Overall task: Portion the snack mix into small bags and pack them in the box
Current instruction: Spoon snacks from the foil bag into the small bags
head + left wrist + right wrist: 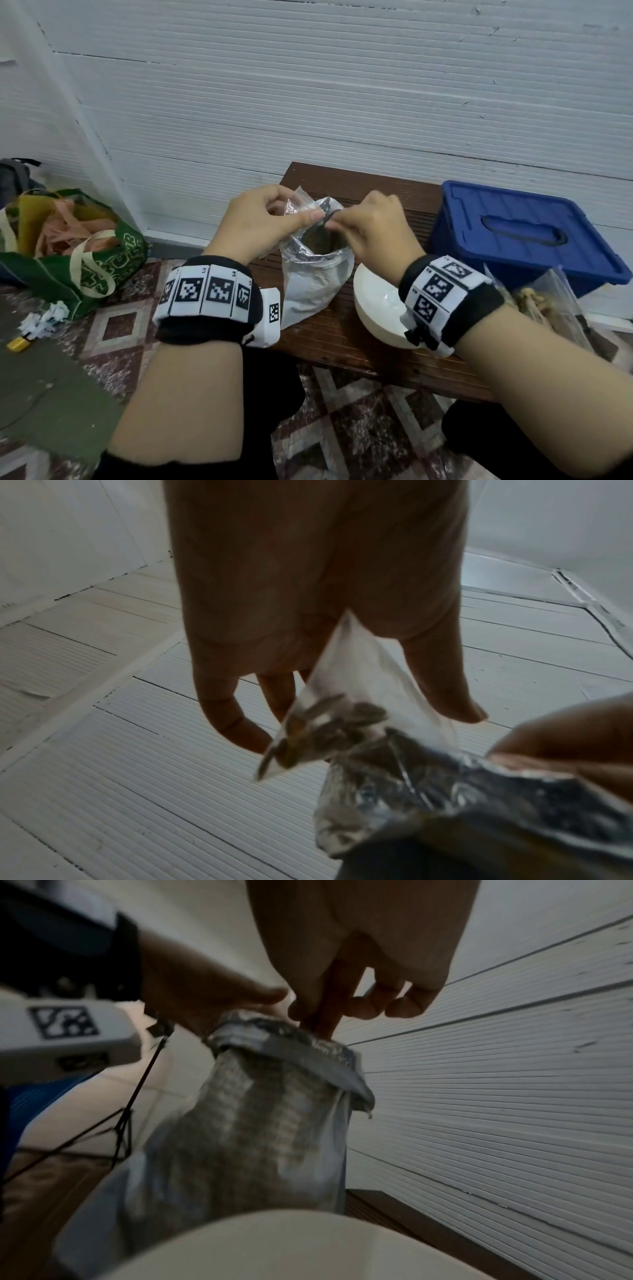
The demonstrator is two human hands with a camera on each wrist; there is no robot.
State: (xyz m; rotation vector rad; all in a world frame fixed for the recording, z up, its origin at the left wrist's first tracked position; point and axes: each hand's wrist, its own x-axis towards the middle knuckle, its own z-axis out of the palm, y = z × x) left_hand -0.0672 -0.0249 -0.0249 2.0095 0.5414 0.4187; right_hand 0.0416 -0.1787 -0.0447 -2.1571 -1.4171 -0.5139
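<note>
A large foil-lined snack bag (315, 284) with a rolled-down rim stands on the brown bench (342, 346). Dark snack mix shows inside it. My left hand (294, 212) hovers over its mouth and pinches a small clear bag (352, 685) between thumb and fingers. A few seeds sit in that bag's lower corner. My right hand (337, 222) meets the left above the opening. Its thumb and forefinger pinch the snack bag's raised rim (318, 1039). The blue box (520, 236) sits at the right with its lid on.
A white bowl (373, 308) sits just right of the snack bag, under my right wrist. A clear bag holding more snack (548, 308) lies at the bench's right end. A green tote (78, 253), crumpled paper and a yellow item lie on the tiled floor to the left. The white wall is close behind.
</note>
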